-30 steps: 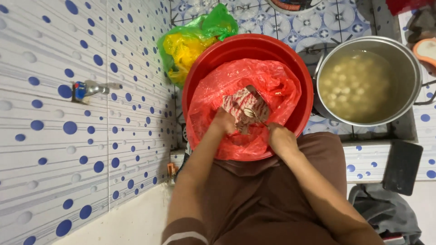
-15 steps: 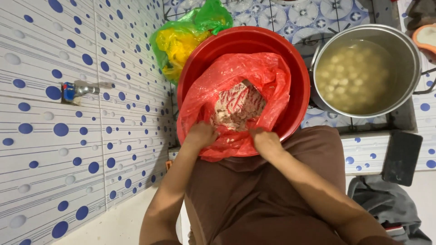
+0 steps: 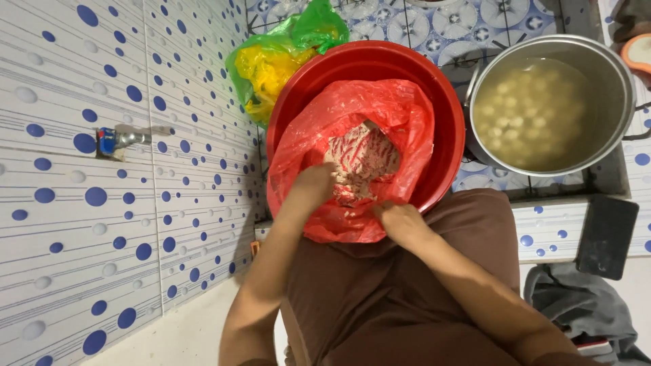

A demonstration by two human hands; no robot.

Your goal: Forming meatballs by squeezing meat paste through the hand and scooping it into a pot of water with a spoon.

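A big red basin (image 3: pixel 407 64) rests by my lap, lined with a red plastic bag (image 3: pixel 400 112). Inside the bag lies a pale pinkish mass of ground paste (image 3: pixel 363 159). My left hand (image 3: pixel 312 186) reaches into the bag and presses on the paste's left side. At the bag's near edge, my right hand (image 3: pixel 400 220) has its fingers closed on the plastic. Both forearms come up from the bottom of the view over my brown clothing (image 3: pixel 380 291).
A steel pot (image 3: pixel 614 68) of cloudy liquid with pale balls stands at right. A green and yellow plastic bag (image 3: pixel 278 57) lies behind the basin. Dotted tile wall with a blue tap (image 3: pixel 112 141) is at left. A dark flat object (image 3: pixel 607 234) and grey cloth (image 3: pixel 576 305) lie at lower right.
My left hand has moved from the bag's near edge into the bag, onto the paste. The right hand stays on the rim. The view has shifted slightly.
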